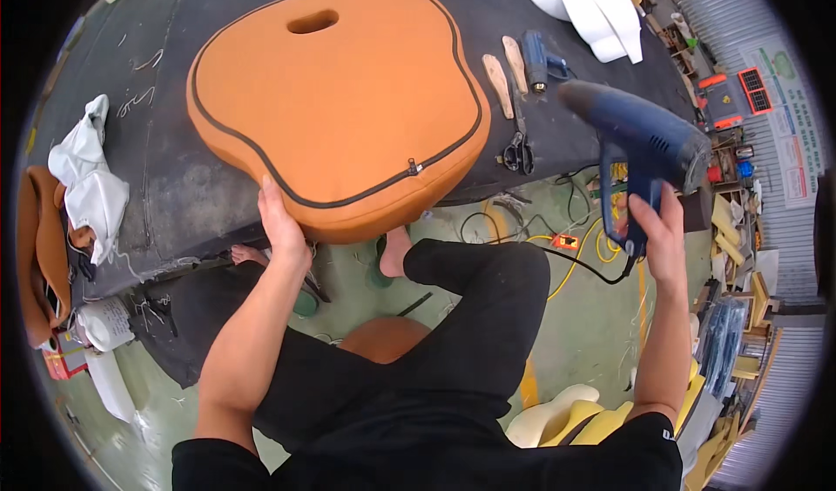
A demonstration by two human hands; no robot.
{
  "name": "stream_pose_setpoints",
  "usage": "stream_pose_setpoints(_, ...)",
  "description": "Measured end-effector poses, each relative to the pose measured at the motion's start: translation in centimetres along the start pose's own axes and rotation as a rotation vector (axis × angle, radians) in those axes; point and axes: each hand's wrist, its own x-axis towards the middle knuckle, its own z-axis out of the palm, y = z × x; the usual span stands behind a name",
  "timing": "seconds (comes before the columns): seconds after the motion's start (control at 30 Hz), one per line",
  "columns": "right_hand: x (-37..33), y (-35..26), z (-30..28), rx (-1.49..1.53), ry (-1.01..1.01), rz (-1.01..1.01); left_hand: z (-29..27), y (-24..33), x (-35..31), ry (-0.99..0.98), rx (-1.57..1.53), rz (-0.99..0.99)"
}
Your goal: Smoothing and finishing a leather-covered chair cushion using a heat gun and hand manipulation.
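Observation:
An orange seat cushion with a dark zipper running round its face and an oval slot near its far end lies at the table's near edge, overhanging it. My left hand grips the cushion's near left edge, thumb on the side and the other fingers mostly hidden. To the right, my right hand is wrapped round the handle of a blue heat gun, held up off the table. Its nozzle points left toward the cushion, apart from it. The zipper pull sits at the cushion's near right.
On the dark table lie black scissors, two wooden-handled tools, another heat gun and white fabric pieces. Cables trail over the green floor. Yellow foam pieces are at the lower right.

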Motion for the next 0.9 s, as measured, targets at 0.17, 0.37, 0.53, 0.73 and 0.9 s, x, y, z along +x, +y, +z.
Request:
stream_pose_setpoints(0.17,-4.2,-7.7,3.1,-0.009,-0.375,0.072,-0.5,-0.2,0.9,-0.01,0.077,0.03)
stream_pose_setpoints(0.37,-4.5,-9.3,5.7,-0.158,-0.44,0.07,0.2,2.4,-2.7,-0.014,1.127,0.753)
stream_pose_setpoints(0.53,-3.9,-10.8,6.7,-0.146,-0.47,0.091,0.4,3.3,-4.6,-0.235,1.214,0.903)
stream_pose_setpoints(0.73,-3.4,-12.1,7.5,-0.179,-0.483,0.145,0.6,4.0,-4.7,-0.314,1.347,0.979)
stream_pose_setpoints(0.9,-3.4,-13.0,8.3,-0.168,-0.465,0.161,0.6,4.6,-4.7,-0.322,1.361,1.012)
